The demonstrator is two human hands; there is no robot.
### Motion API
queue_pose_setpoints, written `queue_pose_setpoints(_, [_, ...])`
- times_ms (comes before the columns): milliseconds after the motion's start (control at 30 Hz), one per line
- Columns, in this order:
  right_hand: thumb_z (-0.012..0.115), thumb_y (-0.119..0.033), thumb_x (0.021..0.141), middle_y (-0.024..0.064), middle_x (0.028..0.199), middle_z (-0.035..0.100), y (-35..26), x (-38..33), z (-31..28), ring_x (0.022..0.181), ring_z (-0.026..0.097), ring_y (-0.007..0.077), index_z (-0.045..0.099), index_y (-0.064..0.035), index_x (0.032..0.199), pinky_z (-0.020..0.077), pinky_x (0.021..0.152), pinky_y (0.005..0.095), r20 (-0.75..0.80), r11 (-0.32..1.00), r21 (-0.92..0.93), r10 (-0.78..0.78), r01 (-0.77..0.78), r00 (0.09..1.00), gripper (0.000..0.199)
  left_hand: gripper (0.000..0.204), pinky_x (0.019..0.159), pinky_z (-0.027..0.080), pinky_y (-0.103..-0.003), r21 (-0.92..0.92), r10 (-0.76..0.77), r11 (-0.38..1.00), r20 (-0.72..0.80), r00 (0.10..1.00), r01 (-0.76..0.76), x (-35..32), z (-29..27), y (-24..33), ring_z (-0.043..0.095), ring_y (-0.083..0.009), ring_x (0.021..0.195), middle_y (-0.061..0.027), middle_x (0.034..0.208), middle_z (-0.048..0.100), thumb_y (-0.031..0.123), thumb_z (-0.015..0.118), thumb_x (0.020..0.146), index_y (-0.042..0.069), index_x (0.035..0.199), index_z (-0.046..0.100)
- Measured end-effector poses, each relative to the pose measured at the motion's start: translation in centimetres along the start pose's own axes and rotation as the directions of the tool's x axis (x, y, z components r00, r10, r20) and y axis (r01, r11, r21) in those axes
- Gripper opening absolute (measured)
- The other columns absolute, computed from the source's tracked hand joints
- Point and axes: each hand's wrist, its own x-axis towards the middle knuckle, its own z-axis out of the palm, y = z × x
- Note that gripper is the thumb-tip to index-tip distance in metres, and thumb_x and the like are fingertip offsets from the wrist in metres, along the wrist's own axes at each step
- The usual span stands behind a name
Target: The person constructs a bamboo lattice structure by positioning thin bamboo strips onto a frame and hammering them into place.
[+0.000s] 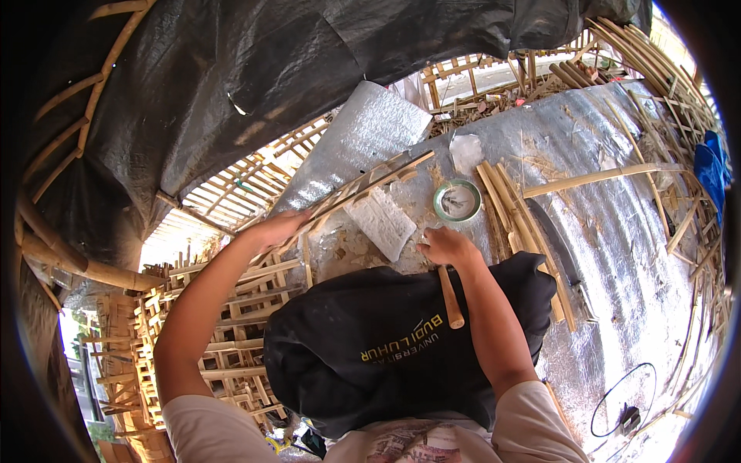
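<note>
My left hand [279,229] is closed around the near end of a narrow bamboo lattice piece [363,185] that slants up to the right. My right hand [449,247] hangs over the dark cloth's far edge, its fingers curled; anything between them is too small to make out. A round wooden handle [451,299] comes out from under this hand and points toward me; its far end is hidden. Just beyond stands a round green-rimmed dish [457,201] with small dark slivers inside. Between my hands lies a pale rough slab [382,224].
Black cloth [370,339] covers my lap. Bamboo strips [532,239] lie right of the dish on silver foil sheeting [617,278]. Bamboo latticework [239,339] stands at left, with a black tarp [255,77] above. A blue cloth [710,174] hangs far right; a dark wire loop [624,401] lies lower right.
</note>
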Motion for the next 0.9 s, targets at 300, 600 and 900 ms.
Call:
queue_pose_setpoints(300, [0.056,-0.044,0.093,0.0258,0.103,0.067,-0.3,-0.3,-0.2,0.099,0.064,0.0421,0.058,0.0015,0.116,0.0522,0.085,0.0494,-0.026,1.000,0.003,0.006,-0.006,1.000,0.052,0.074,0.108,0.034,-0.043,-0.042,0.056,0.997,-0.139,0.989,-0.062,-0.2,6.2,-3.4,0.042,-0.0344,0.134,-0.0268,0.141,0.046,0.059,0.043,0.096,-0.002,0.138,0.042])
queue_pose_setpoints(600, [0.071,-0.032,0.083,0.0282,0.124,0.055,-1.6,-0.4,-2.5,0.110,0.058,0.0444,0.015,-0.0011,0.151,0.0486,0.092,0.0479,-0.448,0.971,0.235,0.149,-0.045,0.881,0.093,0.067,0.104,0.038,-0.040,-0.077,0.111,0.988,-0.228,0.967,-0.131,0.3,7.5,-6.0,0.050,-0.0331,0.126,-0.0249,0.132,0.054,0.056,0.043,0.097,0.001,0.136,0.043])
queue_pose_setpoints(900, [0.084,-0.009,0.065,0.0193,0.137,0.046,-2.6,-1.8,-4.8,0.123,0.046,0.0413,0.032,-0.0132,0.147,0.0409,0.103,0.0469,-0.680,0.943,0.188,-0.075,0.273,0.730,0.098,0.060,0.104,0.036,-0.037,-0.146,0.099,0.980,-0.231,0.968,-0.135,0.6,9.5,-7.3,0.048,-0.0279,0.124,-0.0205,0.129,0.054,0.052,0.045,0.099,0.002,0.131,0.046])
